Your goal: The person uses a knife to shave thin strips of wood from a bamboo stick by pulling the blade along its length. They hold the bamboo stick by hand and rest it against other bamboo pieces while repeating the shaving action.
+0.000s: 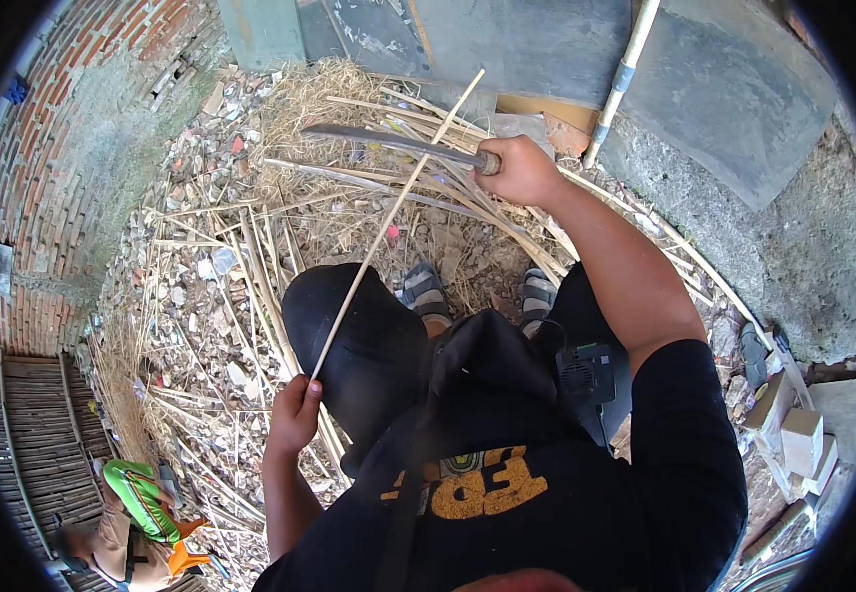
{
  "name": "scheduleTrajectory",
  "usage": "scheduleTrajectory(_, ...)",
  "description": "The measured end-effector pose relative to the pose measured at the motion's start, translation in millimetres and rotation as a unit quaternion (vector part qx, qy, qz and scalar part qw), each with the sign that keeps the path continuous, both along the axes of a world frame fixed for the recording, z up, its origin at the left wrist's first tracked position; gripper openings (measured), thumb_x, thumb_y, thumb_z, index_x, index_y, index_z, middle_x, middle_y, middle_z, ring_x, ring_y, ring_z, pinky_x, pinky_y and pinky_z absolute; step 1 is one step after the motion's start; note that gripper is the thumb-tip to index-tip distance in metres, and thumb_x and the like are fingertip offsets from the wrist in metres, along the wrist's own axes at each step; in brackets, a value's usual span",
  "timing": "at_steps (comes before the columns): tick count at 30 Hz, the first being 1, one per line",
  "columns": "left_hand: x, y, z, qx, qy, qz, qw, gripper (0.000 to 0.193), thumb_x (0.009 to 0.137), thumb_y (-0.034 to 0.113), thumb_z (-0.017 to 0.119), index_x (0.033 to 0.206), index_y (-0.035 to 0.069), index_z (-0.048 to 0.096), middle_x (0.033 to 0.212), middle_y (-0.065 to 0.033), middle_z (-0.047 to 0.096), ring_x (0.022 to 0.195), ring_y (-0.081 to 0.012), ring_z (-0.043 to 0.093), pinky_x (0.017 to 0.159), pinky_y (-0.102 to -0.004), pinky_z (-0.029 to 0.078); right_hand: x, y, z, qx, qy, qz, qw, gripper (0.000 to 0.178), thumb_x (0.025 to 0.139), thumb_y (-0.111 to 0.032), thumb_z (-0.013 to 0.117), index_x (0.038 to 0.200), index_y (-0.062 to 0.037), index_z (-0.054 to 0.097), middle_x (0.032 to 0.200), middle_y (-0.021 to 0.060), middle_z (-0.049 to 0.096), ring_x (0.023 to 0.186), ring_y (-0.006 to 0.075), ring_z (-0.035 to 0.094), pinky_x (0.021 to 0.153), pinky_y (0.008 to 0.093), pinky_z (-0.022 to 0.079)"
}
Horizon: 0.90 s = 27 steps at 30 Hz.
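My left hand (294,418) is closed around the lower end of a long, thin bamboo strip (360,273), which slants up and away to the right past my left knee. My right hand (524,171) grips the wooden handle of a machete (373,136), its long dark blade pointing left. The blade crosses the strip near its upper part; whether the two touch I cannot tell. Beneath the blade, a loose pile of split bamboo strips (492,219) lies on the ground, beyond my sandalled feet.
Rubble and shavings (213,296) cover the ground, with more bamboo strips (262,286) at my left. A brick wall (63,168) stands left, grey panels (536,49) ahead, and a pole (625,74) leans there. Another person (137,528) sits at lower left. Blocks (801,439) lie at right.
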<state>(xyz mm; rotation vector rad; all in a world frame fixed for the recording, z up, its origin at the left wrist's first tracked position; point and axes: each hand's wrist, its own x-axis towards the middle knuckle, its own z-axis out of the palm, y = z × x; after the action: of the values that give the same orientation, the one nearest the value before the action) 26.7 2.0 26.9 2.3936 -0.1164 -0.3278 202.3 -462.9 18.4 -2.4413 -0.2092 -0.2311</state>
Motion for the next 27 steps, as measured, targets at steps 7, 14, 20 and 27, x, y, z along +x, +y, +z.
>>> scheduleTrajectory(7,2.0,-2.3,8.8,-0.015,-0.001,0.017,1.000,0.029,0.098,0.028,0.067,0.100,0.000,0.057,0.063,-0.0035,0.055,0.058,-0.0117,0.048,0.055,-0.0308,0.039,0.2,-5.9,2.3,0.074,0.003,-0.036,0.997,0.043,0.085,-0.036,0.079,0.108,-0.0006,0.070,0.091,0.0186,0.071,0.083,0.0282,0.068,0.080,0.0385,0.053)
scheduleTrajectory(14,5.2,-7.3,-1.7,-0.065,-0.018,0.059,0.996,0.027,0.094,0.014,0.069,0.111,0.001,0.052,0.063,-0.0025,0.056,0.056,-0.0093,0.047,0.052,-0.0277,0.035,-6.0,-5.4,12.4,0.106,0.004,-0.038,0.994,0.048,0.086,-0.037,0.078,0.117,-0.0021,0.070,0.098,0.0208,0.073,0.091,0.0298,0.070,0.086,0.0388,0.053)
scheduleTrajectory(20,9.5,-9.6,8.4,0.075,-0.092,0.030,0.992,0.019,0.099,0.018,0.062,0.105,0.001,0.056,0.077,-0.0132,0.063,0.065,-0.0230,0.060,0.060,-0.0362,0.046,-3.0,-4.3,11.9,0.095,0.001,-0.020,0.995,0.047,0.086,-0.042,0.078,0.107,0.0003,0.070,0.090,0.0169,0.070,0.083,0.0251,0.067,0.080,0.0384,0.053)
scheduleTrajectory(27,8.5,-25.6,18.9,0.094,-0.079,0.057,0.991,0.024,0.102,0.027,0.057,0.108,0.004,0.060,0.082,-0.0195,0.067,0.082,-0.0381,0.067,0.072,-0.0448,0.051,-4.7,-22.0,9.5,0.077,-0.031,-0.023,0.996,0.043,0.086,-0.039,0.080,0.102,-0.0007,0.069,0.074,0.0157,0.065,0.070,0.0197,0.062,0.071,0.0368,0.052)
